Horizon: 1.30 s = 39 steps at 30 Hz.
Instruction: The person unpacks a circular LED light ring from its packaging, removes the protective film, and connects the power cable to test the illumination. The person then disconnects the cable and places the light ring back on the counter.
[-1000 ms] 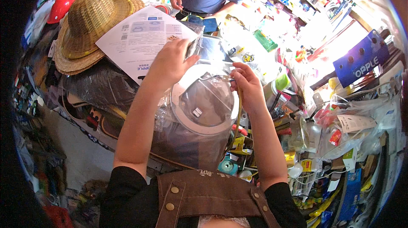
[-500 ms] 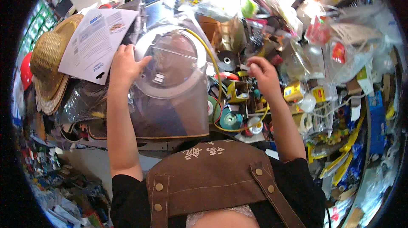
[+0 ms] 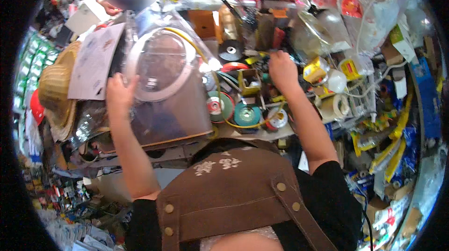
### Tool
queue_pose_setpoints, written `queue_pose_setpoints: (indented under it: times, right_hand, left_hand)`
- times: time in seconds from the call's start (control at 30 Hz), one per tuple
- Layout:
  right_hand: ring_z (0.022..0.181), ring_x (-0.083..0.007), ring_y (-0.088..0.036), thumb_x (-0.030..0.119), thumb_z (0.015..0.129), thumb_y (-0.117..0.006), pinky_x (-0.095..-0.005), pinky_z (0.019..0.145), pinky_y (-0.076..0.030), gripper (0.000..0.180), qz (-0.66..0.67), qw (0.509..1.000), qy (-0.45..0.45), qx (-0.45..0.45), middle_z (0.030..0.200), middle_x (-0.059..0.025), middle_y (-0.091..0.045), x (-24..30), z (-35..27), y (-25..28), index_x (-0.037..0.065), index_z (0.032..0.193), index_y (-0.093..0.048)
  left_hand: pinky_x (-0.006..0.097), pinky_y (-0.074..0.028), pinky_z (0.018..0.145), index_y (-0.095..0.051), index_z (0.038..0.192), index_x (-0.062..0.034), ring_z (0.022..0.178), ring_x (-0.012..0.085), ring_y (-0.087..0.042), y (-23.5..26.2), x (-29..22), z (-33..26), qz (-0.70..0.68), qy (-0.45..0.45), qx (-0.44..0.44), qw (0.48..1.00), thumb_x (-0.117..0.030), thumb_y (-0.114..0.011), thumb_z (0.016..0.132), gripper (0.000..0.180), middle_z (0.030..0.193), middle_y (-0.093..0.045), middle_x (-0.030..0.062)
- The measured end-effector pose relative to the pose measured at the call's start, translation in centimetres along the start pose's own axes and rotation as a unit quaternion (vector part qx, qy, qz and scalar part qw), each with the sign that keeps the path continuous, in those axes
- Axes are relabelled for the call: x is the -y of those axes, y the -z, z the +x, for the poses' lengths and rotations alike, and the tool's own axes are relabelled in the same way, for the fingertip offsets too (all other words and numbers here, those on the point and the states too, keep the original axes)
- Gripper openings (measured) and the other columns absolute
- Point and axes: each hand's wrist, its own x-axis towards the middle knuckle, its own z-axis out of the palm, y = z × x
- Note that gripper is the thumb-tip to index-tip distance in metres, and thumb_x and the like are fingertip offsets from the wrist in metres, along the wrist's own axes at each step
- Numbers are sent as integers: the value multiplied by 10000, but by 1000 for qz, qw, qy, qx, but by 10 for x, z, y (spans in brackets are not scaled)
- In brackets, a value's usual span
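My left hand (image 3: 120,96) is at the left edge of a large clear plastic sheet (image 3: 170,119), its thumb apart from the fingers. A white ring (image 3: 134,59) lies under clear plastic just beyond it, and a printed white card (image 3: 96,61) sits at its left. My right hand (image 3: 283,72) is closed with the fingertips pointing down among small goods; whatever they hold is hidden. Near it stand an open yellow-and-black box (image 3: 249,82), a teal disc (image 3: 248,115) and a black disc (image 3: 231,51). A thin yellow hose (image 3: 218,89) curves between my hands.
Straw hats (image 3: 58,92) and a red helmet (image 3: 36,106) are at the left. Bagged goods (image 3: 369,12), a yellow box (image 3: 315,69) and a tape roll (image 3: 337,106) crowd the right. Another person's hand (image 3: 110,7) shows at the far left.
The view has shifted, so the bench contents sit further left. My right hand has moved lower among the small goods, fingers now pointing down. My left hand stays beside the plastic sheet.
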Motion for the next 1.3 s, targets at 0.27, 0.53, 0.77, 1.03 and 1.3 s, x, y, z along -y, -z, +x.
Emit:
queue_pose_setpoints:
  times: [0.27,0.53,0.77,1.03,1.3]
  right_hand:
    - [780,-365,-607,81,818,-468,-447,673,-507,139,-10,999,-29,27,807,-184,-589,-2,24,22,-9,873,-558]
    - [630,-56,-465,97,849,-540,-206,540,-380,155,555,821,-119,53,743,17,-511,-27,16,166,30,989,-537]
    - [575,-51,-409,76,864,-517,-181,507,-337,250,741,640,-140,-148,710,23,-472,-46,42,290,21,1106,-544]
    - [523,-36,-341,135,916,-504,-176,467,-296,306,664,709,-30,-234,633,36,-402,-81,62,377,-5,1187,-531]
    - [541,-15,-370,99,922,-476,-155,473,-303,302,604,753,4,-260,778,8,-538,-113,98,411,22,1209,-532]
  left_hand:
    - [429,-454,809,-543,1109,6,927,364,-580,-13,-2,-43,-110,6,-82,991,-446,-644,752,584,975,-596,221]
    - [431,-416,854,-481,1171,-10,981,353,-482,-27,-9,-31,-49,-57,-188,979,-240,-640,732,520,1058,-486,166]
    - [437,-387,922,-514,1066,23,1085,369,-455,-26,-22,-25,-58,0,-137,989,-239,-641,749,431,1152,-480,219]
    - [432,-447,851,-497,1092,45,954,380,-580,-7,-17,-17,-115,96,-11,989,-315,-729,693,586,1038,-586,252]
    - [298,-505,625,-471,1132,6,773,197,-616,-37,-5,-21,-495,85,-10,864,-170,-716,736,498,973,-612,122]
